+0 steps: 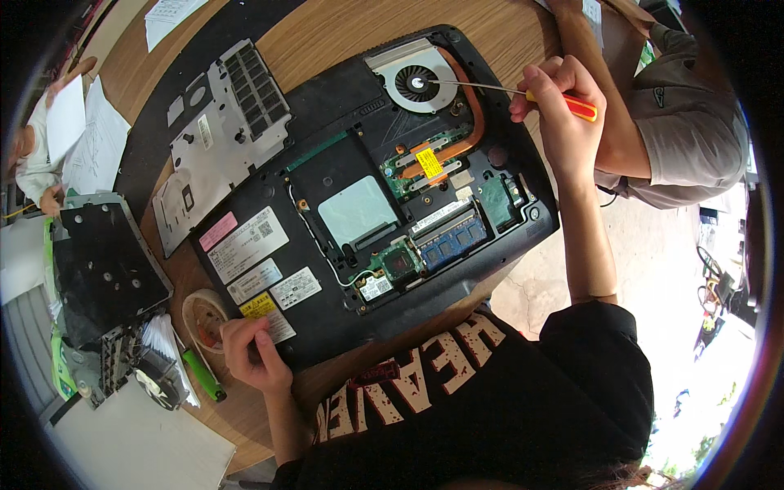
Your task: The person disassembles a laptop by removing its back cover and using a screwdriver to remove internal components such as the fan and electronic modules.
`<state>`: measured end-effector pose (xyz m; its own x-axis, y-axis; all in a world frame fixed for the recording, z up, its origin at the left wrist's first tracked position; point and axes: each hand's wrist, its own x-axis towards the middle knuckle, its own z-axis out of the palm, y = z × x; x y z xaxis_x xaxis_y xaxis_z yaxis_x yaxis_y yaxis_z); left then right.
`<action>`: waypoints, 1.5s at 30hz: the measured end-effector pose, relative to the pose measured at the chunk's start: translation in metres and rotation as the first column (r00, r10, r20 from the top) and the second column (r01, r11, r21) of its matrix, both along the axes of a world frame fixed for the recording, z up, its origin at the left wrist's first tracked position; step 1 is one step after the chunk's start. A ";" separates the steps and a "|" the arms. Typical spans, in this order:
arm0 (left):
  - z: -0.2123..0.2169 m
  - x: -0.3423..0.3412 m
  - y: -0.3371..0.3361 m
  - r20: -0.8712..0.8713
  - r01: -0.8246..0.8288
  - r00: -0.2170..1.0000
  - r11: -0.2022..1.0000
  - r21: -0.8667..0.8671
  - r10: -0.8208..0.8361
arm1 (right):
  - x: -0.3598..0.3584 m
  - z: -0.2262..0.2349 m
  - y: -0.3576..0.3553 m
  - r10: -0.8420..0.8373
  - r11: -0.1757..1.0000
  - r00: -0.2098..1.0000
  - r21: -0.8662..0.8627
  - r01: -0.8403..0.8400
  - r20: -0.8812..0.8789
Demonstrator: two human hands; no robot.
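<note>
A black laptop [335, 322] lies bottom up on the table with its underside opened. My right hand [563, 114] is closed around a screwdriver [584, 109] with a red and yellow handle. Its thin shaft points left, and the tip is over the hub of the round cooling fan [404, 96]. From the fan a copper heat pipe [476, 122] runs to a yellow-labelled heatsink. Nearer me sits a blue memory module [453, 242]. My left hand [255, 359], fingers curled, grips the laptop's near left corner beside the paper labels [249, 245].
A silvery laptop bottom cover [204, 139] leans against the laptop's far left side. Further left are a dark dismantled part [110, 269], a tape roll [204, 317] and a green-handled tool [200, 371]. One person's grey sleeve [686, 135] is at the right; another person handles papers [94, 143] at far left.
</note>
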<state>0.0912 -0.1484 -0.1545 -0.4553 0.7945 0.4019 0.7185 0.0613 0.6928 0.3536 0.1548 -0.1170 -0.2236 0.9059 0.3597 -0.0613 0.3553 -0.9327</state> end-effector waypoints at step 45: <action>0.016 0.012 -0.005 -0.078 -0.046 0.995 0.994 0.100 0.054 | 0.004 -0.017 0.028 0.063 0.974 0.997 -0.214 -0.071 -0.045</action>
